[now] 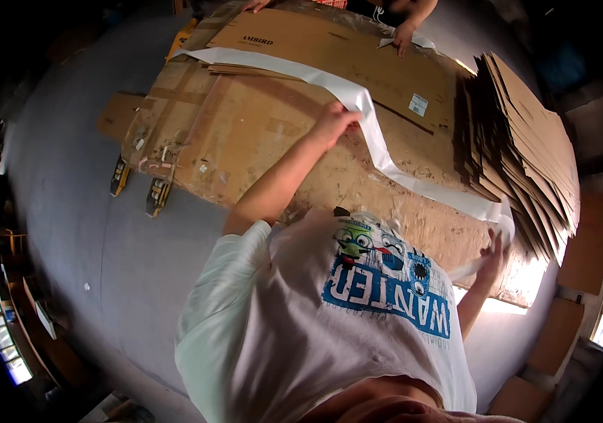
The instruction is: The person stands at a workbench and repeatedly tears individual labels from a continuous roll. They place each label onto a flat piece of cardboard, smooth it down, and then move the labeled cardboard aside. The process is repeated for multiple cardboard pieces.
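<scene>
A long, wide strip of white tape (pixel 379 151) runs across the work surface from the far left to the near right, bent and slack in the middle. My left hand (pixel 334 125) is closed on its near edge, about midway along. At the right end, my right hand (pixel 493 257) is slightly blurred, its fingers curled at the strip, which bunches and loops there; whether a roll is inside cannot be seen. Beyond the strip lies a flat brown cardboard sheet (pixel 358 60) with a small white label. Another person's hand (pixel 403 37) presses on its far edge.
The scuffed, cardboard-covered work surface (pixel 245 155) has frayed edges. A leaning stack of cardboard flats (pixel 534 155) stands on its right. Yellow-and-black metal feet (pixel 158 196) jut out at the left. A second hand of the other person (pixel 254 5) rests at the far left.
</scene>
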`<action>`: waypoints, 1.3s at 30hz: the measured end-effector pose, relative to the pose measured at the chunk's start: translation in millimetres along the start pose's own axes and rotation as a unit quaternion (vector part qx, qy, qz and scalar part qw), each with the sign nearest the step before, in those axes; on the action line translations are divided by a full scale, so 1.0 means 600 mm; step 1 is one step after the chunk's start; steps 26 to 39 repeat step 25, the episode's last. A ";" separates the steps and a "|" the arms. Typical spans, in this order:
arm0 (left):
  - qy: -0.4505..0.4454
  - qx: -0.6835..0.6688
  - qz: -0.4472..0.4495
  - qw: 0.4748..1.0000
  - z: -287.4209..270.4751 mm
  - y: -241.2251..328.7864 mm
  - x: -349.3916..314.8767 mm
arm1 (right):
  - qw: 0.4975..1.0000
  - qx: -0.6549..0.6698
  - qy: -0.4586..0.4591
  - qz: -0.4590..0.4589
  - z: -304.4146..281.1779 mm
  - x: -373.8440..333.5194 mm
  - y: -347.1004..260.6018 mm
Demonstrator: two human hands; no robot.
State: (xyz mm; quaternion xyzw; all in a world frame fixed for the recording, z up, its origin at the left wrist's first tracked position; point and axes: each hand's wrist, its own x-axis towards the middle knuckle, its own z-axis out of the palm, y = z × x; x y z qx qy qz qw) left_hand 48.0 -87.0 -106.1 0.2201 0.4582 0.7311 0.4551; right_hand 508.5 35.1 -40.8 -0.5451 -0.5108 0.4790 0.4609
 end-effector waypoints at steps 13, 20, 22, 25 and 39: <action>-0.350 0.090 -0.099 0.927 0.018 -0.107 -0.181 | 0.802 -0.378 -0.428 -0.175 0.339 -0.148 0.026; -0.063 -0.332 -0.158 0.928 -0.150 -0.148 -0.194 | 0.763 -0.433 -0.476 0.061 0.230 -0.144 -0.052; -0.023 -0.362 -0.048 0.931 -0.177 -0.096 -0.163 | 0.737 -0.452 -0.482 0.143 0.171 -0.111 -0.030; -0.013 -0.421 0.054 0.906 -0.252 -0.030 -0.110 | 0.676 -0.512 -0.490 0.203 0.096 -0.049 0.022; -0.013 -0.421 0.054 0.906 -0.252 -0.030 -0.110 | 0.676 -0.512 -0.490 0.203 0.096 -0.049 0.022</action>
